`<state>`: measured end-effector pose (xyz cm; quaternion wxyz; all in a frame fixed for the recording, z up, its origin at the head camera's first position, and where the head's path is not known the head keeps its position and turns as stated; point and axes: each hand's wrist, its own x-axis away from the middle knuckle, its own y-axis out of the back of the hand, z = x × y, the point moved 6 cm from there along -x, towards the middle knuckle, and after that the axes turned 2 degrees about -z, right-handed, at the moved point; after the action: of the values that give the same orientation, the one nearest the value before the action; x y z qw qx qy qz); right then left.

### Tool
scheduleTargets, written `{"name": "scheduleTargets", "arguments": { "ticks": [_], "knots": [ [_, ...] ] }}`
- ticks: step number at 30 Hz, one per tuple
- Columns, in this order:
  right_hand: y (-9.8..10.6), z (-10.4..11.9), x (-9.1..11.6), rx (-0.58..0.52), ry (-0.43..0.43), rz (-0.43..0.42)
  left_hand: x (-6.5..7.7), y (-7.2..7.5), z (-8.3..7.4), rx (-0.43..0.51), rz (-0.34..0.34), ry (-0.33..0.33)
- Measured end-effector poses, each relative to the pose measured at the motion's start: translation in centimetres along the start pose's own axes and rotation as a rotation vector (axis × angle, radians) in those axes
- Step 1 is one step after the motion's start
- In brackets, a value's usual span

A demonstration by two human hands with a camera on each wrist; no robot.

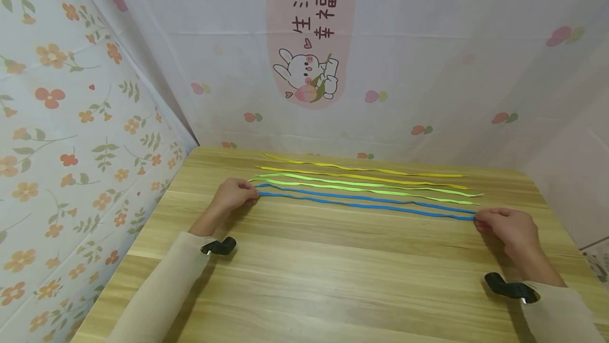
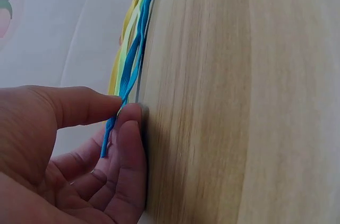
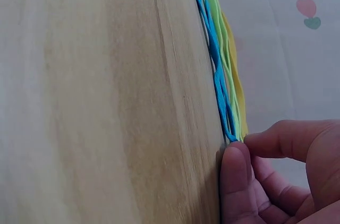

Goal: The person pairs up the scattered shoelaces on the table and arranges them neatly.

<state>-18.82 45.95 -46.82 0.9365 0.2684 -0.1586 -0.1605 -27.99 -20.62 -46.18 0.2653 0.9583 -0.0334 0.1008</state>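
Two blue shoelaces [image 1: 380, 207] lie nearly parallel across the wooden table, stretched between the hands. At their left ends my left hand [image 1: 235, 195] pinches blue lace between thumb and fingertips. A short blue tip [image 2: 104, 149] hangs below that pinch in the left wrist view. My right hand [image 1: 511, 226] pinches the right ends, where the blue strands [image 3: 215, 57] run together in the right wrist view; their tips are hidden by the fingers. Just behind lie two light green shoelaces [image 1: 376, 191], and behind those, two yellow shoelaces [image 1: 409, 175].
The wooden table [image 1: 304, 279] stretches toward me from the laces. A white patterned cloth [image 1: 409, 57] hangs behind its far edge, and a floral cloth [image 1: 52, 147] hangs along the left. Black mounts sit at the left cuff [image 1: 223, 246] and right cuff [image 1: 509, 288].
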Motion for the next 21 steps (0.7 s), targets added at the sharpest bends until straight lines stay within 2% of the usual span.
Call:
{"name": "scheduleTargets", "arguments": {
  "ticks": [6,13,19,21],
  "knots": [
    [0.1,-0.3,-0.3,-0.006,-0.012,-0.004,-0.1,0.3,0.3,0.012,0.030,0.001],
    [0.5,-0.6,-0.2,0.045,-0.010,-0.012,0.3,0.8,0.2,0.008,0.024,0.004],
    [1.0,-0.8,-0.2,-0.048,-0.007,-0.003,0.6,1.7,0.7,-0.017,-0.001,0.008],
    [1.2,-0.9,-0.2,-0.044,-0.010,-0.007,0.6,2.4,1.0,-0.041,-0.019,0.009]
  ]
}}
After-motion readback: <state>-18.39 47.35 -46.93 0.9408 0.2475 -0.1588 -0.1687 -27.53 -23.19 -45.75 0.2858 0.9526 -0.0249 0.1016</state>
